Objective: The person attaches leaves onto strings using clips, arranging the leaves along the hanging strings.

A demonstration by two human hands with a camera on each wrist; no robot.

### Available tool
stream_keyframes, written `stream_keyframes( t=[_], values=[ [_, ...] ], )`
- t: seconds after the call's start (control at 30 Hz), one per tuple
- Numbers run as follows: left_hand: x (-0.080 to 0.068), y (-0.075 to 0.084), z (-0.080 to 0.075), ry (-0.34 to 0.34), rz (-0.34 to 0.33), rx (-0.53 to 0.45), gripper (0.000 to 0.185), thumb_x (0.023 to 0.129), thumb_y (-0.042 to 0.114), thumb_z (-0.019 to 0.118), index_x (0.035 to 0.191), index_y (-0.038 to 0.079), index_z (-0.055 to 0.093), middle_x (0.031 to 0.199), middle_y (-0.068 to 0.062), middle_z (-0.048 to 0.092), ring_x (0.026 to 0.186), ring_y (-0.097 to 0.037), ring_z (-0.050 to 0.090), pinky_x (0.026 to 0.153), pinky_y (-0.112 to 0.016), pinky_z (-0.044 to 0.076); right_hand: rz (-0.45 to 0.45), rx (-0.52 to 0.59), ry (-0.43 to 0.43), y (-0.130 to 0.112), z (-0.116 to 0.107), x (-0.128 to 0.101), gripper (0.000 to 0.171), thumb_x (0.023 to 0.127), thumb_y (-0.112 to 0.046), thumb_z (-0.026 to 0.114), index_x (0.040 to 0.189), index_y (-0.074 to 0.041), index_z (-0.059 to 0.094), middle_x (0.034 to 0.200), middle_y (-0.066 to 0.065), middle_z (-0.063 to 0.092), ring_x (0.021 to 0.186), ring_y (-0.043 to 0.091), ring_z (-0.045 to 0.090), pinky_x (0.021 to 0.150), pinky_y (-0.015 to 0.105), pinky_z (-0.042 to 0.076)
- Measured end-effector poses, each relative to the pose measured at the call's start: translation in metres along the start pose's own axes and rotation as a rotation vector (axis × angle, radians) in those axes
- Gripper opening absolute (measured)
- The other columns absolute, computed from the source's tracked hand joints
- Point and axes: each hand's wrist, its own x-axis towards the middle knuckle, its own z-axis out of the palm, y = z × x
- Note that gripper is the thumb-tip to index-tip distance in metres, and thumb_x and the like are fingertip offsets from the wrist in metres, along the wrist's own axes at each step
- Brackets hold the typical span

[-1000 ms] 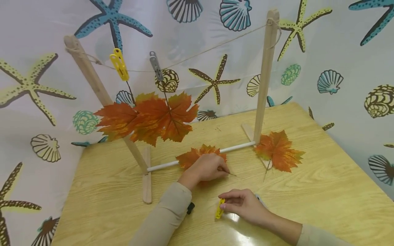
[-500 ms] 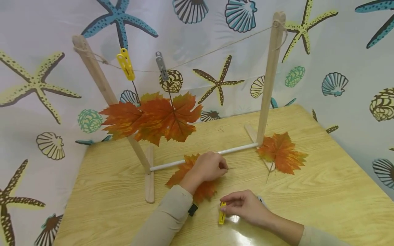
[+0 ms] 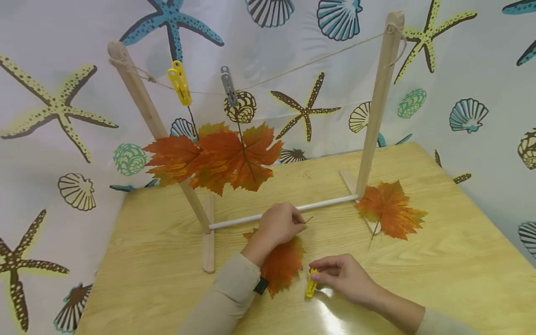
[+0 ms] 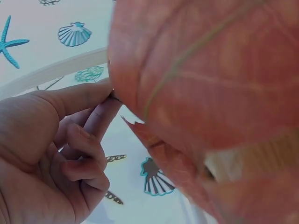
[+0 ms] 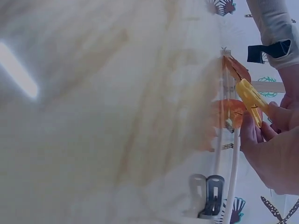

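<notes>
Orange leaf (image 3: 281, 263) stem pinched by left hand (image 3: 278, 224), right hand (image 3: 341, 275) gripping yellow clothespin (image 3: 311, 282), grey clips (image 5: 208, 195) seen only by right wrist

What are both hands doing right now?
Left hand: pinching the stem of an orange leaf.
Right hand: pinching a yellow clothespin.

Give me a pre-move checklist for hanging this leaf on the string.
1. Left hand pinches the stem of the leaf: ok.
2. Right hand holds the yellow clothespin: ok.
3. Leaf fully lifted off the table: cannot tell.
4. Free stretch of string to the right of the grey clothespin: ok.
5. Yellow clothespin squeezed open: cannot tell.
</notes>
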Motion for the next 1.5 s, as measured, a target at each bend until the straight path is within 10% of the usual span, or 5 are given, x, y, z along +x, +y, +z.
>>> stream_keyframes(
  t=[1.5],
  values=[
    [-0.039, 0.016, -0.071, 0.263, -0.036, -0.323, 0.014, 0.088, 0.031, 0.078, 0.087, 0.016, 0.079, 0.082, 0.003, 0.076, 0.074, -0.011, 0.068, 0.062, -0.028, 0.052, -0.164, -0.214, 0.062, -0.079, -0.030, 0.018, 0.035, 0.091, -0.027, 0.074, 0.115, -0.001, 0.073, 0.106, 0.012, 0.075, 0.092, 0.017, 0.073, 0.081, 0.026, 0.058]
  ],
)
